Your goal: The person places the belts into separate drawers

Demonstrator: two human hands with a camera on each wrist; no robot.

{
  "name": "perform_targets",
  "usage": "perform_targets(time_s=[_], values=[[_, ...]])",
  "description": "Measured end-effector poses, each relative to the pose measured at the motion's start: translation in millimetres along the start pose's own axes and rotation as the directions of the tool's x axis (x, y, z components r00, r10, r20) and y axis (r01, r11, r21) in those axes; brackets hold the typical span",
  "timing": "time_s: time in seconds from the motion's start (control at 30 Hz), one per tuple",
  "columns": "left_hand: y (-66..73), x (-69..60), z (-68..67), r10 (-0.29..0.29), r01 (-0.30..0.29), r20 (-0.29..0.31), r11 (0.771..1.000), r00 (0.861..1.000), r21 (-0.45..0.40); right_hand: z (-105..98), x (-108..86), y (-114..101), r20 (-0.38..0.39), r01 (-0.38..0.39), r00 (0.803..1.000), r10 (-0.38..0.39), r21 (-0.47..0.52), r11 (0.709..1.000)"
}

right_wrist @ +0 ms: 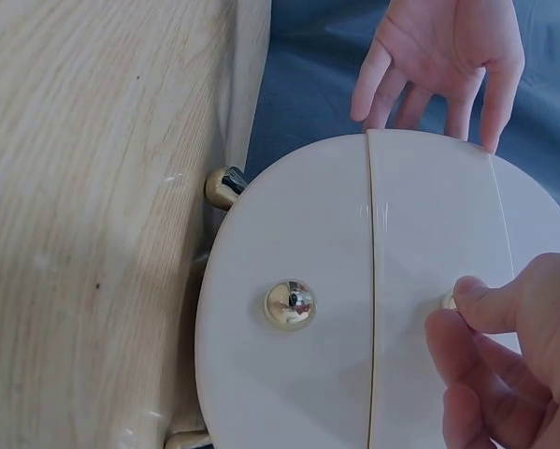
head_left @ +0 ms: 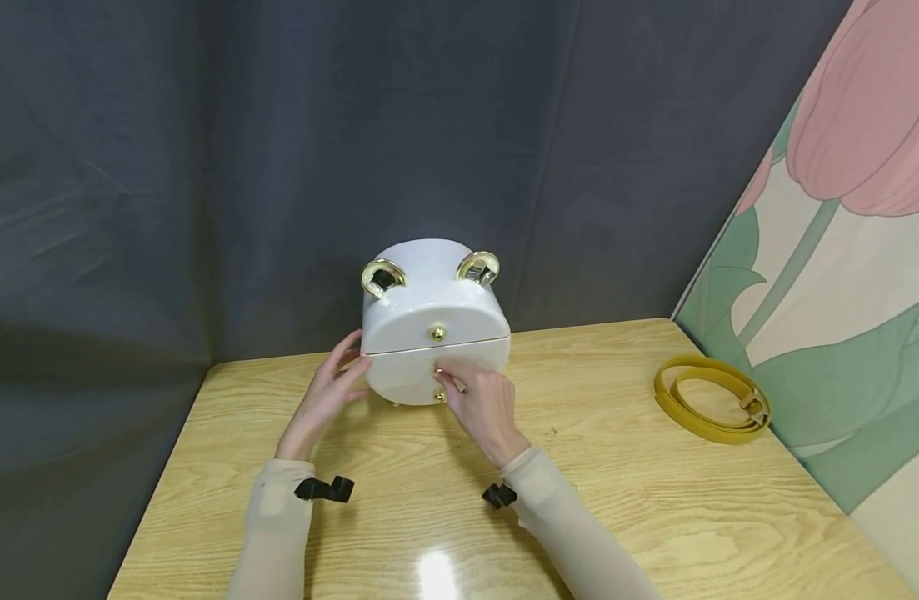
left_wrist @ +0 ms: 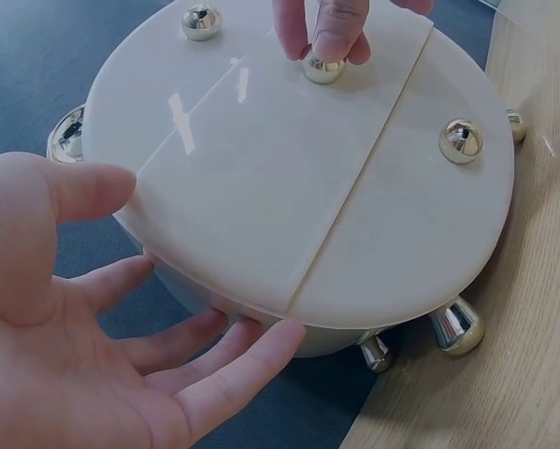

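Note:
A white rounded jewelry box [head_left: 429, 283] with two gold ring ears stands near the back of the table. Its front is split into three sections, each with a round gold knob. Thumb and fingers of my right hand [head_left: 483, 408] pinch the middle knob [left_wrist: 323, 68], which they partly cover. My left hand [head_left: 326, 400] rests against the box's left side, fingers extended along its edge in the left wrist view. The top knob [head_left: 438, 333] and the bottom knob [right_wrist: 290, 304] are untouched. In the left wrist view, gold feet [left_wrist: 457, 325] show under the box.
A coiled yellow strap [head_left: 710, 400] with a buckle lies on the wooden table [head_left: 579, 467] at the right. Behind the table hangs a dark curtain [head_left: 354, 125]. A tulip-patterned panel [head_left: 841, 292] borders the right side.

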State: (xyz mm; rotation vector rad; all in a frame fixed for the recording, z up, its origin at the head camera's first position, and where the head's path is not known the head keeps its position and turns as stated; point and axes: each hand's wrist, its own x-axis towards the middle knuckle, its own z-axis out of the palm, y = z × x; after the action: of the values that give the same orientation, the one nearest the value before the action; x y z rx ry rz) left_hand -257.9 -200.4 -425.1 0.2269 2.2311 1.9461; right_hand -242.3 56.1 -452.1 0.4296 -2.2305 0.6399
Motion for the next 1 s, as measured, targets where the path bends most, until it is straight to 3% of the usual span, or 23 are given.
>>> perform_targets(time_s=[0.23,0.5,0.77,1.0], values=[[0.0,-1.1,3.0,-0.002,0.002,-0.016,1.0,1.0,0.009,2.2,0.1,1.3,-0.001,0.008,1.0,-0.008,-0.012,1.0],[-0.7,0.3,4.0,-0.005,0.007,-0.041,1.0,0.999,0.025,2.8,2.7,5.0,0.026,0.005,1.0,-0.006,0.042,0.999],[-0.5,1.1,5.8,0.004,-0.003,-0.036,1.0,0.999,0.023,-4.1,1.5,13.1,0.1,-0.023,0.995,0.007,0.158,0.987],[-0.7,0.2,6.6,0.0,0.0,-0.039,1.0,0.999,0.0,-8.7,-11.5,21.6,0.176,-0.092,0.982,0.065,0.151,0.984]])
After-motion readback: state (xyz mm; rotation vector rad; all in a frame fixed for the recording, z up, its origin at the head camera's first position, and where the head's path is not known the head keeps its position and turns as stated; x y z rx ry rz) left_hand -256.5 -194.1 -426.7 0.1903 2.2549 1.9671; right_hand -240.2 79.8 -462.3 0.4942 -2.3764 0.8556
